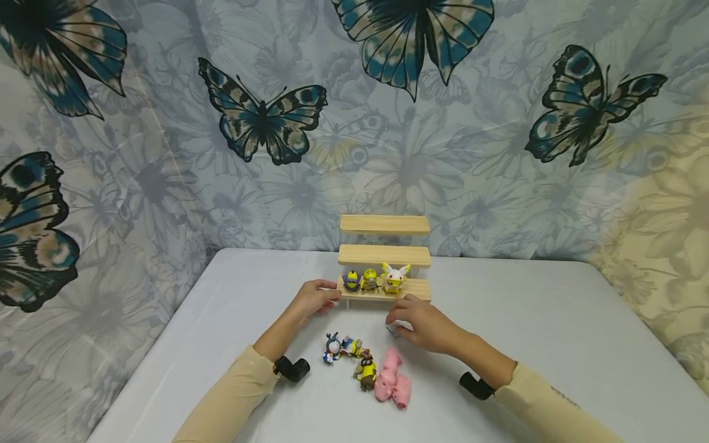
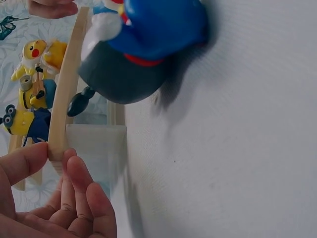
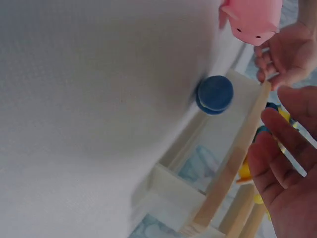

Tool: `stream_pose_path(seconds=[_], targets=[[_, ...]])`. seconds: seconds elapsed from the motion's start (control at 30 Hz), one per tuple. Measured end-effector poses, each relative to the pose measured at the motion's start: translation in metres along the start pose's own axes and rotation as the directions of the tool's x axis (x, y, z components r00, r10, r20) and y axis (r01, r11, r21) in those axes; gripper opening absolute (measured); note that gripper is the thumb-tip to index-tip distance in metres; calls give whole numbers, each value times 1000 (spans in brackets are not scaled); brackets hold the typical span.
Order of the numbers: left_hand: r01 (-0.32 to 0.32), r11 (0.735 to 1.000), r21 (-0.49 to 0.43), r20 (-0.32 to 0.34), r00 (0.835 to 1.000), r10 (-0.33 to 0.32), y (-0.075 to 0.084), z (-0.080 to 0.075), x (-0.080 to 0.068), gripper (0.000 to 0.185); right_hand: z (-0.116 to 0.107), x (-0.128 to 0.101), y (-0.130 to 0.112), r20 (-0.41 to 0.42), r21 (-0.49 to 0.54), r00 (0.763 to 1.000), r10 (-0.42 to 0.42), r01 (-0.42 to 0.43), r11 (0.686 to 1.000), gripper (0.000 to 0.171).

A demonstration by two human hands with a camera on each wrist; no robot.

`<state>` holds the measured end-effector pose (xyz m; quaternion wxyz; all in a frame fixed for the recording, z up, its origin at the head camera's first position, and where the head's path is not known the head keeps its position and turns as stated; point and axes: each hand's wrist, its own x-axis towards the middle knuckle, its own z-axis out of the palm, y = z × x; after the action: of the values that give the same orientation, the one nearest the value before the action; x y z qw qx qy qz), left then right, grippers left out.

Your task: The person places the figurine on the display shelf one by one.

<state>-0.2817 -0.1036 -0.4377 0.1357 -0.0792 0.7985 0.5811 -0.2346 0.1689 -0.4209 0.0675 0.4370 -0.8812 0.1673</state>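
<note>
My left hand (image 1: 317, 298) pinches the left end of the lowest board of a three-tier wooden shelf (image 1: 384, 255), thumb above and fingers below in the left wrist view. On that board stand a goggled yellow figurine (image 2: 22, 121), another holding a small guitar (image 2: 37, 91) and a white-and-yellow figurine with long ears (image 1: 394, 279). My right hand (image 1: 423, 323) is just in front of the board's right part, fingers loosely bent and nothing gripped in the right wrist view (image 3: 287, 163). A round blue thing (image 3: 214, 94) lies on the table close to its fingertips.
In front of the shelf lie a dark-headed blue figurine (image 1: 332, 348), a small yellow-and-blue figurine (image 1: 352, 346), a yellow-and-brown figurine (image 1: 366, 373) and pink pigs (image 1: 388, 381). The white table (image 1: 532, 320) meets a butterfly-patterned cloth (image 1: 410, 172) behind.
</note>
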Motion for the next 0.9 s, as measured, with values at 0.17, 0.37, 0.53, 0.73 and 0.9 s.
stream_pose_path(seconds=[0.17, 0.37, 0.53, 0.73, 0.9], targets=[[-12, 1000, 22, 1, 1000, 12, 1, 2, -1, 34, 1, 2, 1, 62, -66, 996, -68, 72, 995, 22], [-4, 1000, 24, -14, 1000, 4, 1, 2, -1, 33, 3, 5, 2, 127, -274, 977, -169, 199, 941, 23], [-4, 1000, 25, -17, 1000, 4, 0, 2, 0, 34, 3, 6, 2, 155, -314, 973, -169, 211, 926, 23], [2, 1000, 25, -10, 1000, -1, 1, 1, 2, 33, 3, 9, 5, 207, -295, 972, -114, 173, 940, 26], [3, 1000, 18, -7, 1000, -3, 1, 1, 3, 33, 7, 8, 8, 218, -329, 969, -115, 184, 926, 22]])
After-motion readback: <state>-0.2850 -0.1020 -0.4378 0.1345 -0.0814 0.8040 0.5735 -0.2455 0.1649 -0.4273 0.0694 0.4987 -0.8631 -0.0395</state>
